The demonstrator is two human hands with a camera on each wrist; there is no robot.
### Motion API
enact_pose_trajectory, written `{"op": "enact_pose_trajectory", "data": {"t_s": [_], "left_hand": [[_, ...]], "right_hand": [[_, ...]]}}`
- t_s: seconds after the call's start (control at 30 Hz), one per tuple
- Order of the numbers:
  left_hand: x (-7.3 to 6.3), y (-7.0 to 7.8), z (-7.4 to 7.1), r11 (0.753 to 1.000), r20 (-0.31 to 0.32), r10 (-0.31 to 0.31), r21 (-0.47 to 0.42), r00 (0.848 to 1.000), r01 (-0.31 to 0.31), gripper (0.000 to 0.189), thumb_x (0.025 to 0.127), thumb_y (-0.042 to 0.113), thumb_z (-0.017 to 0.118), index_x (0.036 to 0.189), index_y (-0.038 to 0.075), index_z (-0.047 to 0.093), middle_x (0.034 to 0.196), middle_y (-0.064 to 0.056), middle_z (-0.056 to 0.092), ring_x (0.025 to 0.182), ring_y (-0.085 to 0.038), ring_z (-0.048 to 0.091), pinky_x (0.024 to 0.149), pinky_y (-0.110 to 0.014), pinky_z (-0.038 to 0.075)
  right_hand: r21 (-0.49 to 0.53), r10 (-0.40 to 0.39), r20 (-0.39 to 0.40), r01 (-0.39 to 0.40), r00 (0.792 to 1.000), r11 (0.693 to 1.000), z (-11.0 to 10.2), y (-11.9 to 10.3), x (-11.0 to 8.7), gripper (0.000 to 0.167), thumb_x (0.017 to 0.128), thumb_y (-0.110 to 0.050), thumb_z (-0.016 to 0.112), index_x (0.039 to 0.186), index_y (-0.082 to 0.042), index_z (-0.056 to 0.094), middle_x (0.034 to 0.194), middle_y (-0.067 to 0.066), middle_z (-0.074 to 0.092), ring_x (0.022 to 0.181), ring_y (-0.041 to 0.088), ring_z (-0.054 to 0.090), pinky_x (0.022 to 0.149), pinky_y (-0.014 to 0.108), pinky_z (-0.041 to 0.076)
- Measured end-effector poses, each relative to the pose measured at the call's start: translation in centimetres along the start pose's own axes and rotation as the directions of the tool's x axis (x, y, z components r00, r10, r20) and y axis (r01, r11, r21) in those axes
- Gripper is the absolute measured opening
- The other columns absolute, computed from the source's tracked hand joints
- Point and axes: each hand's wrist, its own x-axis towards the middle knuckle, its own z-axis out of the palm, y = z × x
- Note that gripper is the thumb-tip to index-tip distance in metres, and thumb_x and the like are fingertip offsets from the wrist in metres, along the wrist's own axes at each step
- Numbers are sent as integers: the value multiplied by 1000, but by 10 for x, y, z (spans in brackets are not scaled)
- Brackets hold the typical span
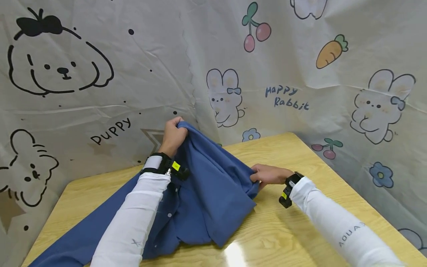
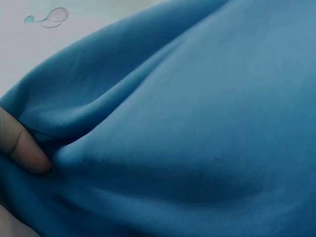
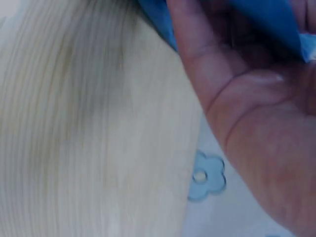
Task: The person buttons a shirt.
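Observation:
A blue button-up shirt (image 1: 213, 185) is lifted off the table in its upper part, with folds running between both hands. My left hand (image 1: 174, 136) pinches its top edge, high above the tabletop. Lower and to the right, my right hand (image 1: 271, 174) grips a bunched edge of the same cloth. Small pale buttons show down the front, and a long stretch of the shirt trails to the lower left under the left forearm. In the left wrist view the fabric (image 2: 187, 118) fills most of the picture. The right wrist view shows curled fingers (image 3: 197, 39) around the cloth.
The shirt's lower part rests on a light wooden table (image 1: 283, 230). Behind and along the right side hangs a pale curtain (image 1: 160, 85) printed with cartoon animals, fruit and flowers, close to the table's edges. A black camera strap sits on each wrist.

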Motion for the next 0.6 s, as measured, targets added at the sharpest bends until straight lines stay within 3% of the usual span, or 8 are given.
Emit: {"op": "enact_pose_trajectory", "data": {"t_s": [0.1, 0.17, 0.27, 0.37, 0.4, 0.47, 0.6], "left_hand": [[2, -1, 1, 1000, -14, 3, -11, 1000, -4, 22, 75, -10, 42, 61, 7, 39, 55, 3, 29, 48, -12, 26, 48, -24, 21], [6, -7, 2, 1000, -19, 11, 4, 1000, -10, 21, 75, -8, 42, 62, 8, 39, 55, 3, 28, 49, -14, 26, 48, -25, 20], [8, -9, 2, 1000, -29, 7, 11, 1000, -7, 21, 75, -8, 42, 62, 8, 38, 56, 2, 27, 49, -13, 26, 48, -25, 20], [9, -11, 3, 1000, -49, -2, 9, 999, 2, 20, 77, -8, 43, 63, 7, 38, 58, 0, 28, 49, -12, 26, 49, -25, 21], [10, -12, 3, 1000, -56, -4, 11, 998, 5, 20, 77, -8, 43, 64, 7, 38, 58, -1, 28, 49, -12, 26, 49, -25, 21], [11, -12, 5, 1000, -59, -6, 13, 998, 7, 20, 77, -8, 43, 65, 6, 39, 59, -2, 29, 50, -13, 27, 50, -25, 21], [16, -12, 11, 999, -67, -18, 37, 998, 21, 20, 77, -7, 42, 64, 8, 41, 60, -2, 31, 53, -16, 29, 50, -26, 24]], "right_hand": [[-85, 6, -123, -16, 992, 996, -14, 4, -12, 14, 90, -6, 46, 81, -2, 56, 77, 4, 56, 73, 16, 59, 73, 36, 53], [-120, -15, -226, -12, 974, 993, -25, 6, -20, 16, 91, -6, 45, 78, -4, 54, 74, 3, 52, 71, 14, 55, 73, 34, 51], [-133, -77, -385, 27, 920, 991, -40, 9, -33, 20, 95, -7, 42, 79, -5, 53, 78, 5, 50, 77, 17, 54, 76, 33, 48], [-198, -135, -499, 40, 856, 979, -54, 11, -48, 22, 97, -11, 42, 77, -5, 49, 72, 5, 44, 69, 19, 48, 69, 31, 41], [-228, -143, -517, 25, 844, 973, -58, 12, -53, 24, 97, -12, 43, 75, -6, 49, 70, 4, 42, 66, 18, 47, 67, 30, 40], [-298, -147, -519, -18, 842, 954, -64, 12, -64, 28, 96, -13, 45, 68, -8, 44, 63, 0, 35, 57, 16, 38, 59, 29, 33], [-367, -98, -472, -95, 876, 925, -73, 17, -86, 37, 95, -18, 50, 60, -14, 39, 56, -6, 25, 48, 10, 24, 51, 26, 24]]}}
